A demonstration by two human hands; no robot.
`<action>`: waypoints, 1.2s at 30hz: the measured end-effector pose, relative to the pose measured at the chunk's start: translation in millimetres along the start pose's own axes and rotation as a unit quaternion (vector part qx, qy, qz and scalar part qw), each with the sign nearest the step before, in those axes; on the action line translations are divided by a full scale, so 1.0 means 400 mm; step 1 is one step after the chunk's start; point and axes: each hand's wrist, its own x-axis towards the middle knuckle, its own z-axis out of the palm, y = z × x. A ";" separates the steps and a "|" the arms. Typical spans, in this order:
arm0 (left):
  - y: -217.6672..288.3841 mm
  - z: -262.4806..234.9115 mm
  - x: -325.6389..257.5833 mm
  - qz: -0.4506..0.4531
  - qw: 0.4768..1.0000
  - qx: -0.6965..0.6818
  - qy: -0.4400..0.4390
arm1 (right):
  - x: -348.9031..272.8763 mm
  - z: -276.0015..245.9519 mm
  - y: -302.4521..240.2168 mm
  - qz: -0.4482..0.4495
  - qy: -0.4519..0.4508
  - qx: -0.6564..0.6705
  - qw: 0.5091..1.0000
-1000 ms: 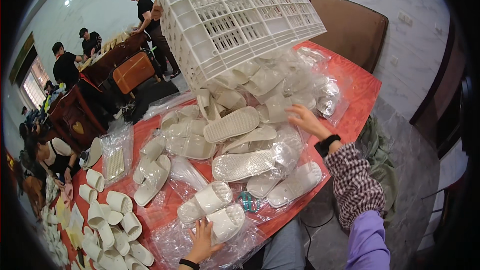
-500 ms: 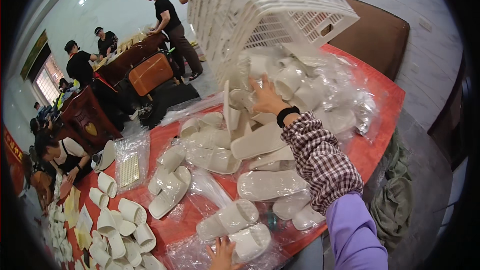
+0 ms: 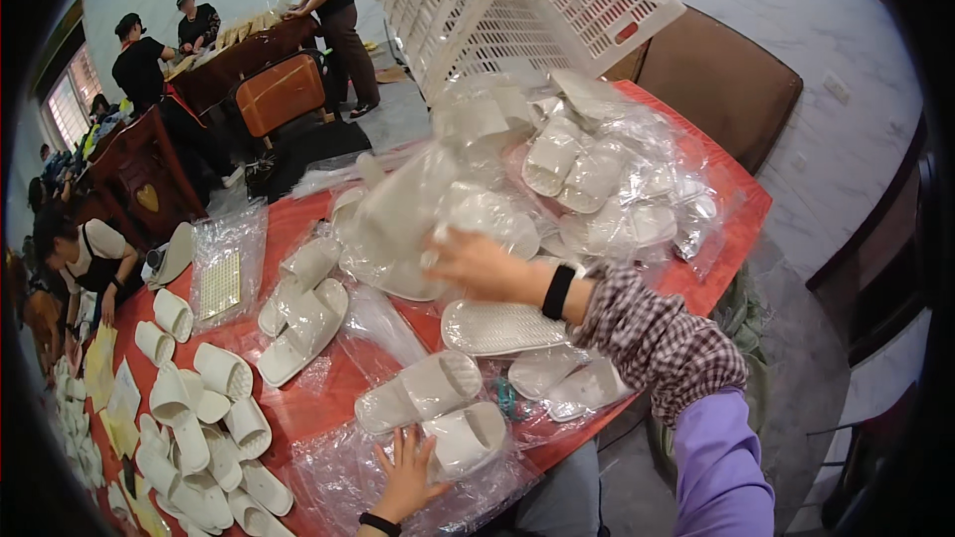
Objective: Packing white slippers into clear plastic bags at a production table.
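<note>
"Where do we have our left hand [image 3: 406, 472]?"

"Low in the middle of the frame, spread wide rather than closed round anything. Its fingers lie against the lower slipper of a bagged pair [image 3: 466, 438], which sits just above it and to its right."

"And our right hand [image 3: 482, 267]?"

"At the centre, fingers partly bent and pointing left. It's blurred, so we can't tell whether it has hold of anything. A smeared, pale slipper [image 3: 406, 207] is right by its fingertips, up and to the left."

"What do we see just past it?"

"Below our right wrist, a textured sole [image 3: 502, 326] faces us. Above and to the right, a heap of bagged slippers [image 3: 577, 169] covers much of the red table [image 3: 741, 207]."

"Further out?"

"At the top of the frame, a white crate [image 3: 438, 15] tilts with its opening toward that heap. Loose slippers [image 3: 189, 438] pile up at the lower left, and people in black [image 3: 139, 70] stand at the upper left."
</note>
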 end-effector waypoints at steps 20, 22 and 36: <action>0.029 0.004 -0.043 -0.064 0.994 0.069 -0.046 | 0.339 0.265 0.440 0.472 -0.036 0.168 0.865; 0.038 0.007 -0.026 -0.045 0.996 0.069 -0.035 | 0.272 0.303 0.443 0.470 0.071 0.075 0.876; 0.004 0.016 -0.004 0.024 0.999 0.000 0.027 | 0.110 0.099 0.267 0.209 0.343 0.262 0.877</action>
